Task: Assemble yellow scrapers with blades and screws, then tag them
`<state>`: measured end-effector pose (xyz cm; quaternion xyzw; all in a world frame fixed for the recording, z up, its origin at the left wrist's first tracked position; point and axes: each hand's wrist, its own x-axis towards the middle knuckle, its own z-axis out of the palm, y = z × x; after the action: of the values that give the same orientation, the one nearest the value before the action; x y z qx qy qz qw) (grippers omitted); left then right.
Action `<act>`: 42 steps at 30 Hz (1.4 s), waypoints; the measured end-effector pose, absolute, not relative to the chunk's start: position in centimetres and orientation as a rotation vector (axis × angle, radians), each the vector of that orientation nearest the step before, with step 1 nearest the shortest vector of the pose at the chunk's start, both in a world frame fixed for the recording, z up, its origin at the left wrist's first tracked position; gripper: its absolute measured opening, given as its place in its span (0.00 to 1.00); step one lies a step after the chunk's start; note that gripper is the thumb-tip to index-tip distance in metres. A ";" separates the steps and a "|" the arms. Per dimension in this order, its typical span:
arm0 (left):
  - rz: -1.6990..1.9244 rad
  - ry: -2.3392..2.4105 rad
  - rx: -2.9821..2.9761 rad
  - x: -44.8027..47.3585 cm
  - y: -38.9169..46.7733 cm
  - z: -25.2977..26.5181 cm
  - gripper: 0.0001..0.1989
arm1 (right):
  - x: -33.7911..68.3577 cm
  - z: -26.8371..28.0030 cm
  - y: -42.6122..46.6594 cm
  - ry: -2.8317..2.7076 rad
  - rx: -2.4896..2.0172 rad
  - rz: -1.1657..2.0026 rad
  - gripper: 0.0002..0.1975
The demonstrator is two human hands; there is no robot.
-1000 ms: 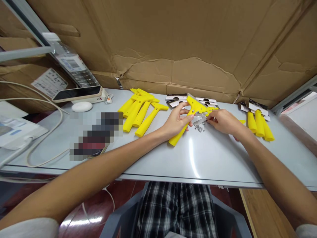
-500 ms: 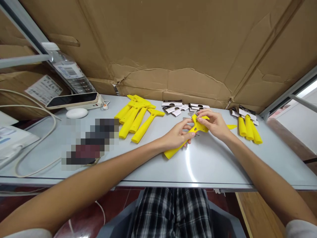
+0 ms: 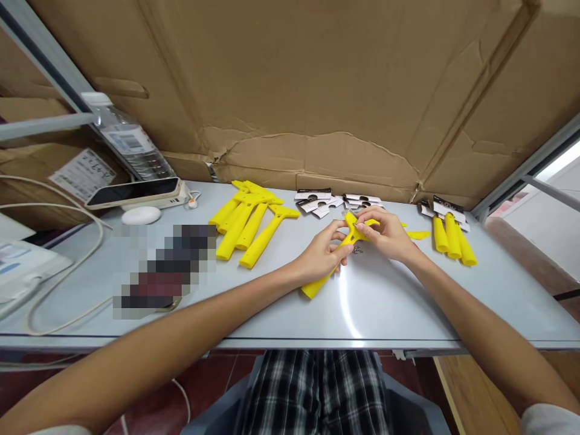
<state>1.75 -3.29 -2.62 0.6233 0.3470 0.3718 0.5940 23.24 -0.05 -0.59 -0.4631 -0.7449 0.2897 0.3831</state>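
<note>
My left hand (image 3: 322, 251) is closed round a yellow plastic scraper handle (image 3: 315, 287), which slants up and away over the table. At the handle's wide head, the fingers of my right hand (image 3: 385, 234) are pinched together. Whatever small piece they grip is too small to make out. Just under the right hand, several small dark metal bits (image 3: 357, 249), perhaps screws, lie on the table. Flat yellow pieces (image 3: 417, 234) rest behind my right hand, partly covered by it.
Several yellow scraper handles (image 3: 260, 240) lie in a pile to the left. Black-and-white cards (image 3: 312, 203) lie at the back. Carded yellow handles (image 3: 453, 237) are at the right. A bottle (image 3: 136, 145), a phone (image 3: 131, 194), a white oval object (image 3: 141, 215) and cables stand left.
My right fingers have shifted slightly at the scraper's head, and the hand sits a little lower over it. The left hand keeps its hold. The whole view has tilted slightly upward.
</note>
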 end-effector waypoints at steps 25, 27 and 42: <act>0.937 0.832 1.318 1.7 -3.0 -2.2 0.26 | 25.3 0.5 1.0 -2.011 -1.528 0.354 0.28; 0.999 0.888 1.238 1.7 -2.8 -2.1 0.27 | 27.4 1.7 1.6 -2.072 -1.900 -0.021 0.29; 1.074 0.923 1.136 2.0 -2.9 -1.8 0.32 | 32.5 4.7 0.9 -2.254 -2.618 0.567 0.31</act>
<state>1.96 -2.94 -1.85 0.4931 0.4006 0.4663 0.6155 32.51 0.94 4.68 -0.7357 -0.6336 0.1592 -0.1787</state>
